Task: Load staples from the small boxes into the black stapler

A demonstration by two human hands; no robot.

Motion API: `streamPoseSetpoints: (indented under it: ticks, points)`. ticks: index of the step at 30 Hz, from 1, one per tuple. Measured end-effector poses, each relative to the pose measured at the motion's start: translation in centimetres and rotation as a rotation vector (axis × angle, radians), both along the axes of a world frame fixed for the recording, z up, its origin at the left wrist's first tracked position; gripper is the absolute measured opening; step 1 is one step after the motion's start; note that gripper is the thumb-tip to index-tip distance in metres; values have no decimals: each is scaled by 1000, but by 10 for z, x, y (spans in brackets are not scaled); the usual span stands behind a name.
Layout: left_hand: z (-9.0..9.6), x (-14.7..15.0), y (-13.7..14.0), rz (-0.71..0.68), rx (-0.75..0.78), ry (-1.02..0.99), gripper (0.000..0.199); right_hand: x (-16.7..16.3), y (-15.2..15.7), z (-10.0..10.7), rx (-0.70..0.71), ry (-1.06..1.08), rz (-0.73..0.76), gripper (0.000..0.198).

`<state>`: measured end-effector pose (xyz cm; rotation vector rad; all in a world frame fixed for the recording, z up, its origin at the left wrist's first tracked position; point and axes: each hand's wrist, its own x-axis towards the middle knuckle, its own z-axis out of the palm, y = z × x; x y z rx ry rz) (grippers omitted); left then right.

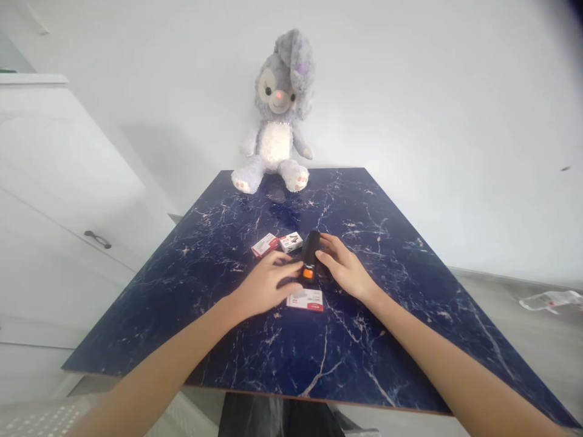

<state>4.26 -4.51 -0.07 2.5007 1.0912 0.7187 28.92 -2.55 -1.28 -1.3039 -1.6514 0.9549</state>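
Black, orange-ended object [311, 247] between left grip [268, 282] and right grip [345, 267].

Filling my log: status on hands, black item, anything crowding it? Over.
Left hand, right hand flanking black item, firm grip unclear. Orange end toward camera. Close by: one box nearer camera, two boxes beyond left hand.

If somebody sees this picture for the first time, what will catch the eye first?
Probably the big grey plush rabbit, sitting at the far edge of the blue marbled table. Nearer, the left hand and right hand flank a black object with an orange patch, close to small red-and-white boxes.
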Motion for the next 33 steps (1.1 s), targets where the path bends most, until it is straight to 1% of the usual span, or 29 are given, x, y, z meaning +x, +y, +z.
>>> streamPoseSetpoints:
  ticks: [1,3,5,7,8,9,11,13,14,17,20,25,28,30,33]
  points:
    - [2,3,-5,-73,-19,10,43,-1,-1,1,10,-9,10,49]
    - [8,6,-13,-177,-52,47,48,-1,-4,4,25,-40,17,50]
    - [13,6,-17,-242,-81,90,51,-1,-7,7,46,-81,8,52]
    - [16,2,-15,-285,-97,117,46,0,-8,10,60,-113,-7,53]
    - [16,-1,-13,-280,-96,120,41,-1,-8,11,57,-118,-11,53]
    - [16,-4,-11,-240,-88,111,38,-1,-9,12,50,-117,-11,53]
    - [16,-8,-6,-85,-64,72,36,-2,-9,13,41,-107,-16,52]
    - [15,-9,-4,46,-57,38,41,-2,-10,13,36,-105,-24,51]
    - [16,-9,-5,67,-70,28,47,-2,-11,14,31,-107,-25,50]
    - [16,-7,-10,-8,-163,21,63,1,-13,15,11,-97,4,51]
    - [14,-6,-13,-84,-222,34,65,3,-14,17,-1,-83,37,53]
    - [7,-2,-7,-109,-167,74,63,1,-17,19,-4,-86,51,54]
    - [6,0,-4,-75,-131,86,61,-1,-18,20,0,-87,48,55]
    - [7,0,-5,-53,-103,91,65,-1,-18,20,0,-91,47,55]
    - [11,-2,-6,-84,-73,102,72,-1,-18,20,6,-93,43,55]
